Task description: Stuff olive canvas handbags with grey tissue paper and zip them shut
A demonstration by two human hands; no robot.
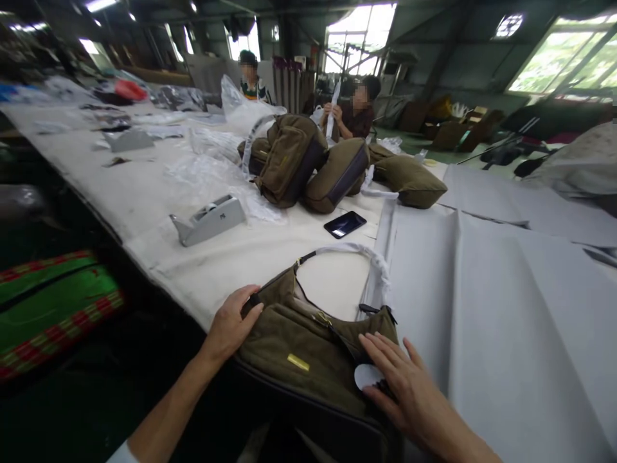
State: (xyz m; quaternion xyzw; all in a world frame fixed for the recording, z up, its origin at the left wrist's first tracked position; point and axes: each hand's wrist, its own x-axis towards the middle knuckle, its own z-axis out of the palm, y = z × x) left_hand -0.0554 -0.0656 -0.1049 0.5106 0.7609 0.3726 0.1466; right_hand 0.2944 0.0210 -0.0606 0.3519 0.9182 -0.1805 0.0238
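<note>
Currently the bag (270, 337) lies before me at the counter's (274, 241) near edge, its front with the gold plate (298, 363) facing up. My left hand (235, 319) grips its left end, thumb and fingers about a small black tab (252, 300). My right hand (401, 379) lies flat on the right part of the front, fingers extended, thumb against a white tag (365, 375). The strap (380, 265), mostly wrapped in white, arches away from me towards the counter's far edge. Beyond it rests a phone (345, 224); nearer the counter's left edge stands a tape dispenser (212, 220), with clear plastic (207, 168) behind. More olive bags (292, 161) are heaped towards the far edge, where one co-worker (359, 116) holds up something long and white. Grey sheets (501, 302) spread to my right.
</note>
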